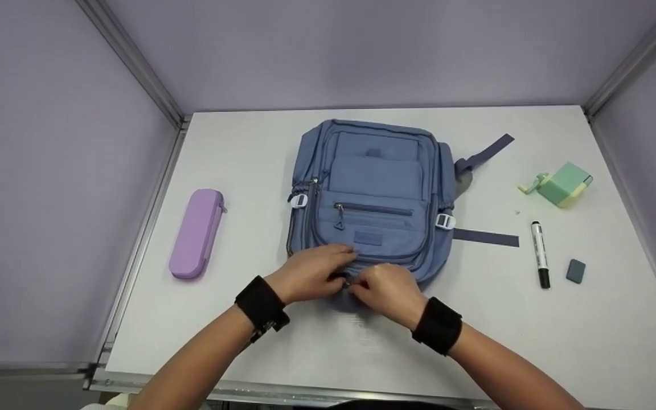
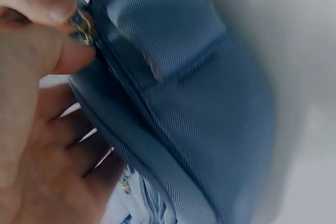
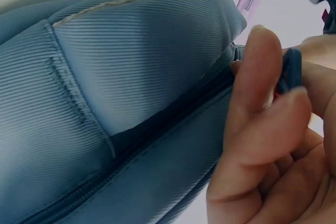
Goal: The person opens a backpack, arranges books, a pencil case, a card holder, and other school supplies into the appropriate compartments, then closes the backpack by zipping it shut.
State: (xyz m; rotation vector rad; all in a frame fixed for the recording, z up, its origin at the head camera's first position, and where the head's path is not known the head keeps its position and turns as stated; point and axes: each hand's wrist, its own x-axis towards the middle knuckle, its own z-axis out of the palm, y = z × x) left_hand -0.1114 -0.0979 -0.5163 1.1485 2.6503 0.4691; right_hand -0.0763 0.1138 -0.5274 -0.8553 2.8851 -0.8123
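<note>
White surface (image 1: 282, 356), enclosed in pale purplish grey
The left wall (image 1: 49, 199), far wall (image 1: 362, 57) and right wall (image 1: 655, 131) are plain; metal posts (image 1: 140, 65) mark both far corners, a metal rail (image 1: 282, 393) the near edge.

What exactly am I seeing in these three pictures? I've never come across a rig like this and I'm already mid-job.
There is no robot: these are a person's bare hands, with black bands on the wrists. The wide picture comes from a camera on the head, looking down; the two close-ups come from cameras on the left and right wrists.

On the white table lies a blue backpack. To its left is a purple case; to its right, a green gadget with a crank, a marker and a small dark block.

The left hand holds the backpack's fabric by a zip; the right hand pinches a dark zip pull.
</note>
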